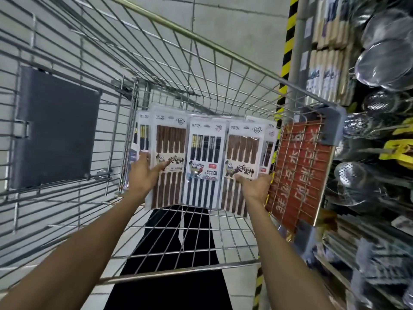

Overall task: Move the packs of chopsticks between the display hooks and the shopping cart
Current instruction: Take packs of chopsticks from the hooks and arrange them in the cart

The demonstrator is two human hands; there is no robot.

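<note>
Several packs of chopsticks [202, 162] stand side by side inside the wire shopping cart [201, 240], leaning against its end wall. Some hold brown sticks, others black ones. My left hand [143, 173] reaches in from the lower left and holds the brown pack [171, 139] at the left of the row, thumb laid across its front. My right hand [257, 184] grips the lower edge of the brown pack [242, 151] at the right of the row. Further packs sit partly hidden behind the front ones.
A dark grey panel [58, 130] hangs on the cart's left wall. A red sign [299, 173] covers the cart's right end. Store shelving on the right holds metal strainers [384, 57] and ladles [353, 175]. A yellow-black striped post [288, 48] stands behind the cart.
</note>
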